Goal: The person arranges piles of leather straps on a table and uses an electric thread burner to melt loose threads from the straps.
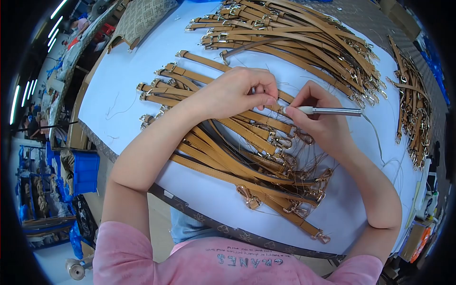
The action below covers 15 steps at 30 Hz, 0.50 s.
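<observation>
My left hand (244, 90) is closed, thumb and fingertips pinched over a tan strap (276, 108); fine thread ends may be in the pinch too, but they are too small to make out. Opposite it, my right hand (323, 116) grips a pen-like tool (337, 111) with a pale front part and a shiny metal barrel. The tool's tip points left and meets the strap close to my left fingertips. Beneath both hands lies a spread of tan straps (228, 164) with gold buckles at the left ends and clasps (280, 142) at the right, loose threads hanging off them.
A larger heap of tan straps (289, 42) covers the table's far side. Another bundle (412, 104) lies at the right. A thin cord (380, 142) runs down the white table covering (118, 109). A blue crate (86, 172) stands at the left, below table level.
</observation>
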Tool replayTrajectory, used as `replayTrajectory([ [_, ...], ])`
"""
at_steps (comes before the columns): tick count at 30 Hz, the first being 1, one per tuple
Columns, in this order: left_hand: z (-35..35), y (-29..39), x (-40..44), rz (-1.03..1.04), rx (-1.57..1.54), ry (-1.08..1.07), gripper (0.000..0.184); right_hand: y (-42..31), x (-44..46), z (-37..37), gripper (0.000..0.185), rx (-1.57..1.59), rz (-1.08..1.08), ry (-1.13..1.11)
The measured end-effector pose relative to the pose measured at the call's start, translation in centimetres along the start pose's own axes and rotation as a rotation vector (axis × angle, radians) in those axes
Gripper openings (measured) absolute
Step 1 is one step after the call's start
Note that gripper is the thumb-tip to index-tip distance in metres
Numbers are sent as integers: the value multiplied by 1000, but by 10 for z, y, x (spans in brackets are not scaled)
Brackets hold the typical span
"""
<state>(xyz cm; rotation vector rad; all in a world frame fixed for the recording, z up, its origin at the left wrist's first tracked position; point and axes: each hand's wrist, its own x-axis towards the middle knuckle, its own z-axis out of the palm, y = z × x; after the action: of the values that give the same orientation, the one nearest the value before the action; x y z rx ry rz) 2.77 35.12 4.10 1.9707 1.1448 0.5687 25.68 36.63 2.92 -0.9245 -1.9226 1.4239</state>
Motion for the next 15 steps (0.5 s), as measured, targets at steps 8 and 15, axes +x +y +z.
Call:
replayTrajectory([
  [8, -9, -4, -1, -71, -169, -100, 3, 3, 2, 3, 17, 99, 6, 14],
  [15, -12, -3, 0, -114, -206, -144, 7, 3, 3, 3, 16, 59, 13, -7],
])
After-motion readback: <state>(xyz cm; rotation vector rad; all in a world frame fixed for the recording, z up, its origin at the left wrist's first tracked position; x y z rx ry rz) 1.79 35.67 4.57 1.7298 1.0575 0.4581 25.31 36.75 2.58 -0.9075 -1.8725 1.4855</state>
